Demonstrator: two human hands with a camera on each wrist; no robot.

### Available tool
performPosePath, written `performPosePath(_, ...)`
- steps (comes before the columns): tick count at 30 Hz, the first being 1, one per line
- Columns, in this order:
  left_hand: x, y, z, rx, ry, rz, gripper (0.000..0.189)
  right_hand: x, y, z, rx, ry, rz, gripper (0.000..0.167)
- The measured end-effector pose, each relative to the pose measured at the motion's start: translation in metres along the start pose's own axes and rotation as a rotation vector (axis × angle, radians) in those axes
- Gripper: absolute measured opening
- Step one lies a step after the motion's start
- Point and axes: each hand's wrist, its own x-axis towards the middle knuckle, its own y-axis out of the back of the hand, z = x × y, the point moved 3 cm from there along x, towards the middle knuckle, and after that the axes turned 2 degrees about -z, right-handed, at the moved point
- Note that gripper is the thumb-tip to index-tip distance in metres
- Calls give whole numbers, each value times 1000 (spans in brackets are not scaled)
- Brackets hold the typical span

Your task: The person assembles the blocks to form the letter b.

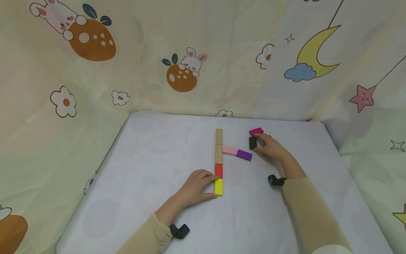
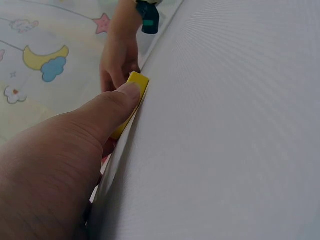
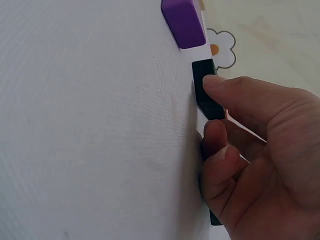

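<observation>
A straight column of blocks stands on the white surface: two plain wooden blocks [image 1: 219, 145], a red block [image 1: 219, 170] and, nearest me, a yellow block [image 1: 219, 187]. My left hand [image 1: 197, 187] pinches the yellow block between thumb and finger; the left wrist view has the thumb on its end. From the column's right side runs a pink block [image 1: 229, 151], then a slanted purple block [image 1: 244, 155]. To the right of these, my right hand [image 1: 272, 148] pinches a black block [image 3: 202, 82] with the thumb on its near end. A magenta block [image 1: 256, 132] lies just beyond.
Another dark piece [image 3: 215, 218] shows partly behind the right hand. Each wrist wears a black device [image 1: 179, 231]. A cartoon-printed cloth [image 1: 228, 81] hangs behind and beside the white-covered table [image 1: 142, 141].
</observation>
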Motion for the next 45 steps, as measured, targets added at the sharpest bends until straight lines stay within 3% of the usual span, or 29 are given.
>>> performPosePath(8, 0, 1, 0, -3, -9, 16, 65, 2, -1, 0, -20, 20, 6, 70)
performPosePath(19, -1, 4, 2, -6, -6, 5, 64, -5, -2, 3, -14, 39, 76, 68)
performPosePath(34, -1, 4, 2, 11, -21, 31, 63, -45, -7, 6, -13, 134, 146, 66)
performPosePath(45, 0, 2, 0, 3, -14, 23, 64, -76, -23, 0, 43, 209, 112, 66)
